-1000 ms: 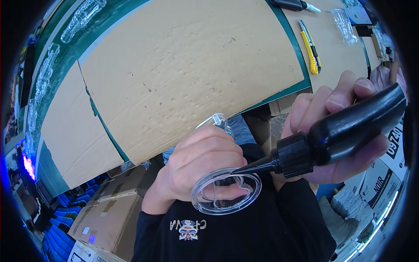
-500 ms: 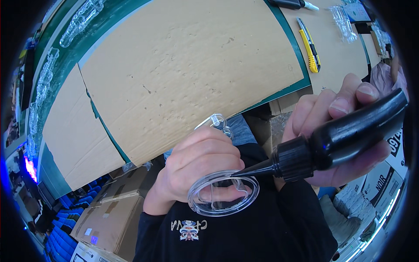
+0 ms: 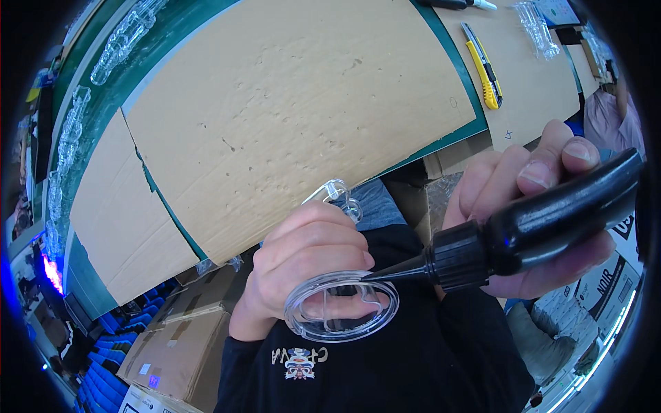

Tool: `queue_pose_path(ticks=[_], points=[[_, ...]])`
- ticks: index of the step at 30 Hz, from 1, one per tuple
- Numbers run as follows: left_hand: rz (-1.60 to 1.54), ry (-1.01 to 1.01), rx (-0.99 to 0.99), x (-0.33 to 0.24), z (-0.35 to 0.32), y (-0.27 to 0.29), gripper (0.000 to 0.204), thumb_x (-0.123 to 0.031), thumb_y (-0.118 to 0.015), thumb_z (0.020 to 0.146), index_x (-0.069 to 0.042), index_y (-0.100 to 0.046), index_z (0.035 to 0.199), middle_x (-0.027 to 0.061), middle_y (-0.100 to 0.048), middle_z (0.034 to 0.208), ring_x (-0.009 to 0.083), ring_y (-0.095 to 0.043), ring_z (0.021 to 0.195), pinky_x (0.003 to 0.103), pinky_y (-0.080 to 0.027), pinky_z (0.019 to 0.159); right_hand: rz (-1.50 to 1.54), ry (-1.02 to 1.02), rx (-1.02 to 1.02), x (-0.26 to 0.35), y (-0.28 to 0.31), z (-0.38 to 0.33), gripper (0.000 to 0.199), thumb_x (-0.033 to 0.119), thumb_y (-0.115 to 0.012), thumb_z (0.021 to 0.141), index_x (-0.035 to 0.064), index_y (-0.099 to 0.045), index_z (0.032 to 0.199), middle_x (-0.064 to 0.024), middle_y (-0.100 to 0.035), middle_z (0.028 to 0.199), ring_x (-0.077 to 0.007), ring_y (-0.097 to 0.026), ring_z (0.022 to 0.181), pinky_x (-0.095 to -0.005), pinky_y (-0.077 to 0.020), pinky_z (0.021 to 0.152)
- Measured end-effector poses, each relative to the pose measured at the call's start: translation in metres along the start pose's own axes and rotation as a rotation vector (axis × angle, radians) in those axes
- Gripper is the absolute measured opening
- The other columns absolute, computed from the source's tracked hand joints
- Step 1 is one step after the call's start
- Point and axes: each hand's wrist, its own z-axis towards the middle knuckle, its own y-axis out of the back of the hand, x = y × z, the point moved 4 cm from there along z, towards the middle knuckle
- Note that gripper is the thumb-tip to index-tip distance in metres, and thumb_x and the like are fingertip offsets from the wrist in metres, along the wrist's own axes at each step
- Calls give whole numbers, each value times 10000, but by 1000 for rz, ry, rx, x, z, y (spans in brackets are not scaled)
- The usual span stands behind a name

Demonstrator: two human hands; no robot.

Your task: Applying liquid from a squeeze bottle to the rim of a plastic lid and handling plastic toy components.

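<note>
"What takes up the most room?"

"The green-topped table [image 3: 89, 275], curving from twelve o'clock round to eight. Over much of it lies a large tan cardboard sheet [image 3: 303, 103], pitted and scuffed, reaching from twelve o'clock almost to the centre."

"Next down in size?"

"Brown cardboard boxes [image 3: 169, 358], between seven and eight o'clock, below the table's edge."

"And the hands?"

"The right hand [image 3: 506, 182] is at three o'clock, half closed, its fingers and thumb wrapped about a glossy black squeeze bottle with a ribbed cap [image 3: 544, 230]. The left hand [image 3: 313, 241], just below the centre toward seven, is curled into a fist round a clear, plastic-looking piece with a round rim [image 3: 337, 335]."

"Where exactly is that piece?"

"Close in at six o'clock, the rim facing up and tilted, with a finger showing through it. More clear material sticks out beyond the knuckles toward twelve; I can't tell whether it's all one part."

"Does the bottle reach it?"

"Its narrow black nozzle [image 3: 406, 268] points to nine, the tip at the rim's upper edge. Touching or just above, I can't tell."

"Anything small?"

"A yellow-and-black utility knife [image 3: 484, 72], between one and two, lying on tan cardboard."
</note>
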Motion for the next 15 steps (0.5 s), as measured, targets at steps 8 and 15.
queue_pose_path(ticks=[8, 15], points=[[0, 15, -9, -1, -1, 2, 366, -112, -864, 568, -67, -668, 874, 53, -667, 825, 226, -601, 783, 333, -510, 734, 33, -8, 58, 6, 6, 0, 525, 384, -553, 930, 11, -412, 1271, -119, -534, 1067, -124, -481, 450, -210, -391, 341], [-17, 23, -39, 0, -2, 2, 361, -112, -867, 559, -69, -670, 858, 53, -666, 820, 223, -600, 780, 334, -508, 734, 62, -15, 108, 2, 4, 1, 521, 377, -561, 927, 7, -413, 1263, -121, -531, 1073, -111, -457, 418, -199, -361, 327]])
